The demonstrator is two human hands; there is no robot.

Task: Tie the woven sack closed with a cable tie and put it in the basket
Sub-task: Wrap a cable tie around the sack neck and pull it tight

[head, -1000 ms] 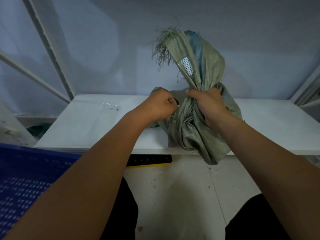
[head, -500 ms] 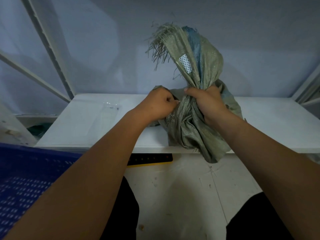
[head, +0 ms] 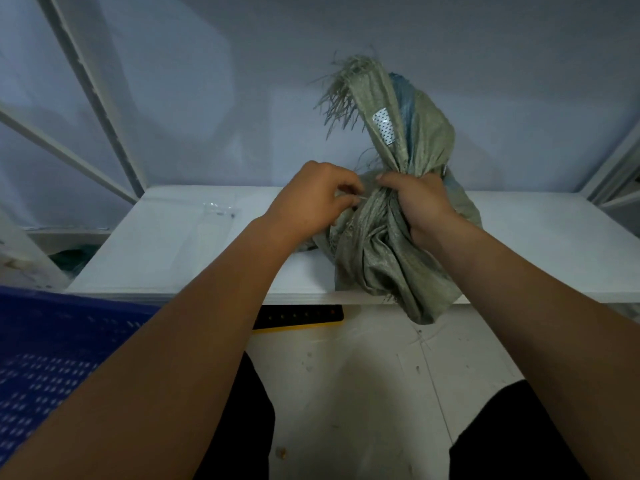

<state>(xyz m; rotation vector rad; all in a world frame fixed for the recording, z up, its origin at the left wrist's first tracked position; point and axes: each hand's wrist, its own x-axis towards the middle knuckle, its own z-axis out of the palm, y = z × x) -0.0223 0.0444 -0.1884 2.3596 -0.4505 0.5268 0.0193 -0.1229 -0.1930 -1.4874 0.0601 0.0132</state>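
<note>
The white worktop [head: 173,258] carries the woven sack [head: 381,265] at its front edge, right of centre, one fold hanging over the edge toward the floor; the blue basket [head: 52,358] sits low at the left, well apart from the sack and on the left arm's side; the sack's gathered neck rises with its long axis nearly upright, leaning a little left, the frayed mouth at the top; the right grip [head: 415,202] is clenched round that neck from the right, just under the loose top; the left grip [head: 311,199] meets it from the left, thumb and fingertips pinching a thin pale strip that I take to be the cable tie [head: 360,199], lying crosswise to the neck and touching it just beside the right grip; whether the strip already loops the neck is hidden; the cinching pull would likely run leftward, away from the right grip.
</note>
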